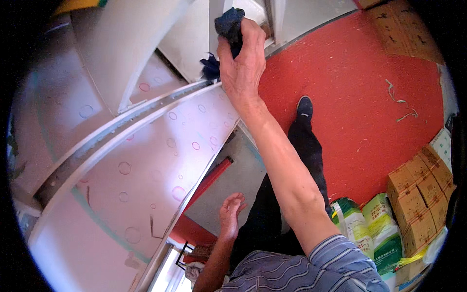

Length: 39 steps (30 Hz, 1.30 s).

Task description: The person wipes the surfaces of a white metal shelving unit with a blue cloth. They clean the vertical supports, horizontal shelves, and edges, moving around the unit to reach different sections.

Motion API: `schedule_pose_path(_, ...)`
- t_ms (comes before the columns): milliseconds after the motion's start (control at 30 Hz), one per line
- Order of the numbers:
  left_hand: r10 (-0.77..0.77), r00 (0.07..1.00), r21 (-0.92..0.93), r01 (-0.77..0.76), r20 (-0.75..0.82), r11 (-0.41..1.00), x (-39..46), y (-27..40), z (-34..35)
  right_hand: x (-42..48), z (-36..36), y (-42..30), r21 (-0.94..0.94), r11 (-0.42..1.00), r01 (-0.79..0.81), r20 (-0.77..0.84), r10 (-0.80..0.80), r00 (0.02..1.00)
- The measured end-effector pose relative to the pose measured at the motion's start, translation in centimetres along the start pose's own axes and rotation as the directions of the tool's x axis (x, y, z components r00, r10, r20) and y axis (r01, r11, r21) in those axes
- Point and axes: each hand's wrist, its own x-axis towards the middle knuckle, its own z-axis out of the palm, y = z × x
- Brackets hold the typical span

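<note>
At the top centre, my right hand (246,62) is closed around a dark blue cloth (230,27), which is pressed near a white upright post or frame edge. A loose end of the cloth hangs at the metal sliding track (120,120) of a white frame. My left hand (232,211) is low at the centre, beside my thigh, holding nothing, its fingers loosely curled and apart. Left of it spreads a light surface (153,175) printed with pink and grey circles. A white panel (120,47) stands across the track at the upper left.
Red flooring (350,91) lies to the right, with a loose string (396,96) on it. Strapped cardboard boxes (412,200) and green and white sacks (383,233) stand at the lower right. A flattened cardboard piece (405,33) is at the upper right. A red bar (209,184) leans near my left hand.
</note>
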Motion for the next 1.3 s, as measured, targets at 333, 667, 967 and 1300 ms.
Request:
schedule_pose_path(333, 0.125, 0.992, 0.575, -0.097, -0.009, 0.812, 7.1, -8.7, -0.7, -13.5, 5.6, 10.6, -0.174, 0.903, -0.394, 0.281, 0.429, 0.859)
schedule_pose_path(667, 0.407, 0.911, 0.728, -0.322, 0.065, 0.605, 9.8, -13.8, 2.6, -17.4, 7.1, 20.4, -0.360, 0.741, -0.567, 0.570, 0.656, 0.495)
schedule_pose_path(967, 0.376, 0.925, 0.696, -0.241, -0.045, 0.676, 8.8, -14.2, 2.9, -18.6, 5.2, 8.9, -0.009, 0.522, -0.853, 0.804, 0.511, 0.304)
schedule_pose_path(1300, 0.317, 0.946, 0.473, -0.248, -0.070, 0.845, 4.7, -11.8, 1.0, -13.5, 7.2, 0.2, -0.261, 0.881, -0.395, 0.746, 0.444, 0.497)
